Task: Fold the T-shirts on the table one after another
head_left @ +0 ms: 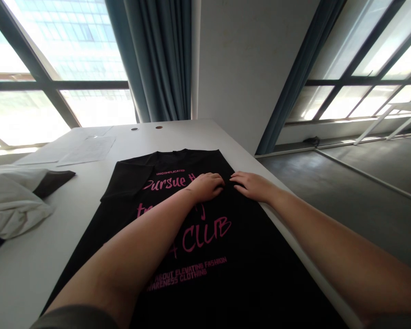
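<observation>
A black T-shirt [260, 265] with pink lettering lies spread on a white table, its neckline toward the far end. On the left, its sleeve is folded over onto the body. My left hand [208, 186] rests on the upper right part of the shirt, over some of the lettering, fingers bent and pointing right. Beside it, my right hand [250, 185] touches the shirt's right edge, fingers a little apart and pointing left. A narrow gap of black cloth separates the two hands. Neither hand is seen lifting any cloth.
At the left of the white table [188, 132] lies a bundled white and black garment [13, 196]. Paper sheets [89, 150] lie behind it. Two round holes are near the table's far edge. Beyond stand blue curtains [157, 59], a wall column and windows; floor shows at the right.
</observation>
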Tool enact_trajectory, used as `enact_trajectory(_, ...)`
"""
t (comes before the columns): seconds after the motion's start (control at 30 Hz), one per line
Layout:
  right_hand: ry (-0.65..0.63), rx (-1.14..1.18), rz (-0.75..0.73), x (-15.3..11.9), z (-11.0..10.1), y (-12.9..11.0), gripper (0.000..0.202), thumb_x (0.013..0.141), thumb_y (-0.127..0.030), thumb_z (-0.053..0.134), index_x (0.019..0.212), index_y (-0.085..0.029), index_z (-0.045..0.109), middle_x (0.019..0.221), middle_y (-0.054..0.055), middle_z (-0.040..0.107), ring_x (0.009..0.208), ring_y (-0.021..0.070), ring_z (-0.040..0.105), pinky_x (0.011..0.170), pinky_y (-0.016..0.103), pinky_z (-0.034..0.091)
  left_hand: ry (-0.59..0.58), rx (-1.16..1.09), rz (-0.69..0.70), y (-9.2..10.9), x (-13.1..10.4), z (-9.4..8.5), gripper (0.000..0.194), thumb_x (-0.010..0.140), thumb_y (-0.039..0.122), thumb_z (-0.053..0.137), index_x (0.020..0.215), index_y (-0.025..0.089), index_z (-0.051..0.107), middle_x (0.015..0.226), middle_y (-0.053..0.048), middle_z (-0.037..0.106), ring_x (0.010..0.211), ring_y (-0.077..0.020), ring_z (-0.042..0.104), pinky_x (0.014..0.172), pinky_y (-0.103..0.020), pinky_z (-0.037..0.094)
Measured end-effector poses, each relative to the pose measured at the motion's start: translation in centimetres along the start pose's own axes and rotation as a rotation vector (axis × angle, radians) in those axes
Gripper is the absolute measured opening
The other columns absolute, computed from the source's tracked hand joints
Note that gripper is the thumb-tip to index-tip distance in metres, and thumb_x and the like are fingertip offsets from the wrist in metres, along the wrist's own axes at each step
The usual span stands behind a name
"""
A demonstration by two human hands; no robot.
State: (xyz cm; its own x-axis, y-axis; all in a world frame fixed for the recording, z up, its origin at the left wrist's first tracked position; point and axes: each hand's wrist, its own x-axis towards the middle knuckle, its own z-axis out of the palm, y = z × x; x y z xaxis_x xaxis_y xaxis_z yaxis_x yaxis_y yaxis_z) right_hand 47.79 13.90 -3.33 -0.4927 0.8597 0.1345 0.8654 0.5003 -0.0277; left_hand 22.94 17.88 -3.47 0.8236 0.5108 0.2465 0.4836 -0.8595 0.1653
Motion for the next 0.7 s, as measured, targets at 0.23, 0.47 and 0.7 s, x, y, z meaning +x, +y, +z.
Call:
enact_trajectory(0.23, 0.043, -0.075, 0.034, 0.1, -0.6, 0.2, 0.037, 0.102, -0.03, 0.046, 0.114, -0.017, 0.079, 0.126, 0.012, 0.072, 0.116, 0.0254, 0.068, 0.107, 0.038, 0.052, 0.031, 0.095, -0.207, 0.8, 0.1, -0.6, 0.038, 0.109, 0.041, 0.038, 0.108, 0.024, 0.071, 0.113, -0.007, 0.071, 0.107, -0.0254, 0.067, 0.098, -0.041, 0.051)
enact_trajectory(0.47, 0.085, -0.101, 0.045, 0.2, -0.9, 0.1, 0.04, 0.103, -0.032, 0.044, 0.113, -0.014, 0.078, 0.115, 0.014, 0.074, 0.109, 0.0269, 0.069, 0.104, 0.04, 0.051, 0.118, 0.093, -0.584, -0.3, -0.3, 0.8, 0.041, 0.104, 0.046, 0.048, 0.137, 0.025, 0.062, 0.149, -0.013, 0.057, 0.138, -0.0337, 0.051, 0.116, -0.055, 0.039)
enact_trajectory(0.7, -0.091, 0.02, 0.1, 0.7, 1.6, 0.8, 0.066, 0.104, -0.05, 0.044, 0.163, -0.02, 0.042, 0.168, 0.013, 0.035, 0.154, 0.0322, 0.039, 0.126, 0.055, 0.034, -0.025, -0.005, -0.723, -4.0, 0.1, -0.7, 0.073, 0.103, 0.063, 0.032, 0.16, 0.017, 0.038, 0.172, -0.02, 0.027, 0.157, -0.0392, 0.03, 0.122, -0.061, 0.032)
